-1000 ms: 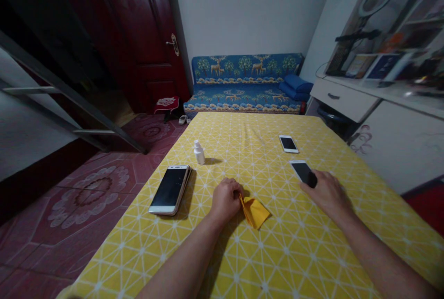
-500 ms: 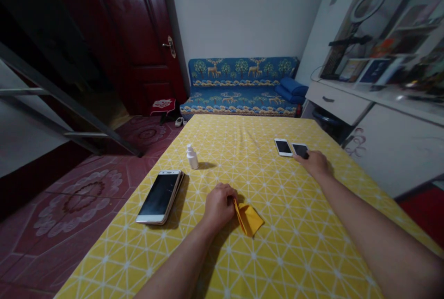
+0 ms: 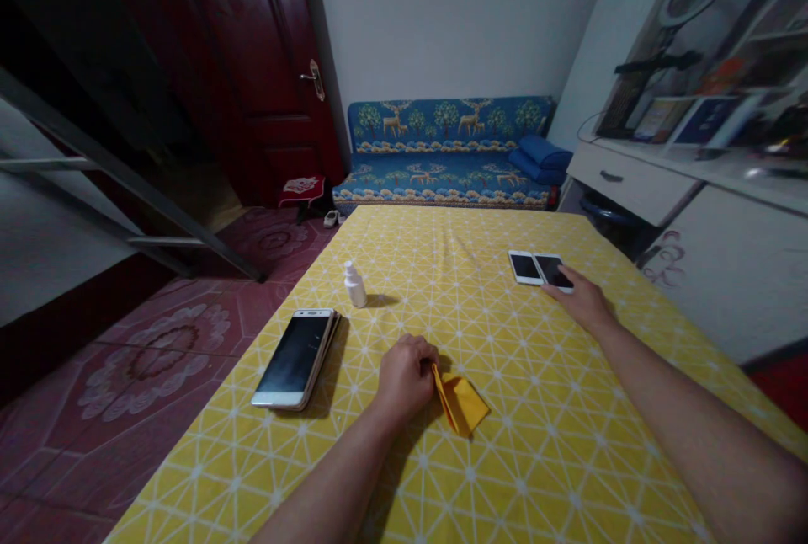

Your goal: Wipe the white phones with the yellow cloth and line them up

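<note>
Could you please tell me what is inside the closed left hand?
The left hand holds one end of a folded orange cloth; the rest sticks out on its right side. The gripped end is covered, so I cannot tell whether anything else is inside.

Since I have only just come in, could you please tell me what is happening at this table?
Over a yellow patterned tablecloth, a person's left hand pinches a small orange-yellow cloth. The right hand touches a white-framed phone, which lies right beside a similar phone. Toward the left edge lies a larger phone, raised on something thin beneath it, and a white bottle stands just beyond it.
</note>
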Demonstrator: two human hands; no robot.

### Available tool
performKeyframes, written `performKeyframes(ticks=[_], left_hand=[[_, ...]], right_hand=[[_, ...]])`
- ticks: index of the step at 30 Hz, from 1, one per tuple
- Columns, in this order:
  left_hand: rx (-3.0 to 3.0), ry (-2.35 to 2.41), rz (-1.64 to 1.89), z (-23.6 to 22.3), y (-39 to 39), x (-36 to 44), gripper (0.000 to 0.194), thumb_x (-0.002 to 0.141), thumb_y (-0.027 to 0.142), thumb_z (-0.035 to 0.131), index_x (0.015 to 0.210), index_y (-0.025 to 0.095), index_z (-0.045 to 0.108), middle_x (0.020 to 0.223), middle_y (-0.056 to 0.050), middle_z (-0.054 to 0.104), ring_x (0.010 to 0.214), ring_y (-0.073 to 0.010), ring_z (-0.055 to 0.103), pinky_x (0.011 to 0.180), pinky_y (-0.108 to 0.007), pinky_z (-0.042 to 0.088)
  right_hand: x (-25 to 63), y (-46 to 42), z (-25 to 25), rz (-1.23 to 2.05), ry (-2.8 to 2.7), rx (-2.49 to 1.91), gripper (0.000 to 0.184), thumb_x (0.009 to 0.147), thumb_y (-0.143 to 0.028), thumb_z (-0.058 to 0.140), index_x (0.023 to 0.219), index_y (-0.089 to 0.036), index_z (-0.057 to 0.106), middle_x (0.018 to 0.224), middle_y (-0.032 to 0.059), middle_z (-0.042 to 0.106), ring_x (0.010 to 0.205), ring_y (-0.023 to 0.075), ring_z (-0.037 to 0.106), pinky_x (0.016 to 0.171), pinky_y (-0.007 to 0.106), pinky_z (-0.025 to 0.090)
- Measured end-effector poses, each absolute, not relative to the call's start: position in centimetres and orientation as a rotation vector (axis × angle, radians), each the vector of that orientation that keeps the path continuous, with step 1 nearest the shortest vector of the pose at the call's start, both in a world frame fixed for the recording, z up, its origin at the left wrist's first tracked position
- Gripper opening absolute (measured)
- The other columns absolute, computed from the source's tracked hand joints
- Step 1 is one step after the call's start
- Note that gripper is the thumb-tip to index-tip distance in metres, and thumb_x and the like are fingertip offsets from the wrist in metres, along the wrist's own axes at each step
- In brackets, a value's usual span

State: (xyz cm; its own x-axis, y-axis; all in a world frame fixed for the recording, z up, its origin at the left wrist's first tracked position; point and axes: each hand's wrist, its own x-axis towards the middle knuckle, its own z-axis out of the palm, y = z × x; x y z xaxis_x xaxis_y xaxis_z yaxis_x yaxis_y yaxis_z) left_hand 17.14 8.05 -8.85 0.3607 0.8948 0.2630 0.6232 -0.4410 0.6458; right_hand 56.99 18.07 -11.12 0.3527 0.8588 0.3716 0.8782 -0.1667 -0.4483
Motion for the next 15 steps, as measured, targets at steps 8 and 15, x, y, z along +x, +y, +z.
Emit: performKeyframes(ticks=[8,15], left_hand=[[2.178,1.325,0.839,-9.0,8.3,17.1,0.027,0.060,-0.003,0.049,0.065,0.019,0.065,0.069,-0.002,0.065,0.076,-0.0180,0.057,0.068,-0.027,0.038],[2.194,1.314,0.861,-9.0,8.2,17.0,0.029,0.060,-0.003,0.048,0.065,0.019,0.066,0.070,-0.002,0.066,0.078,-0.0180,0.058,0.071,-0.027,0.039]], right_hand=[[55.8,18.1,-11.4,-0.124,-1.576,-1.994,0.076,0.083,-0.050,0.058,0.140,-0.002,0.045,0.152,0.0280,0.037,0.144,0.0370,0.030,0.115,0.051,0.030],[51.9,14.8,-11.1,-0.071,-1.246,-2.046,0.084,0.088,-0.064,0.041,0.147,-0.005,0.031,0.160,0.0279,0.016,0.148,0.0405,0.014,0.115,0.059,0.024]])
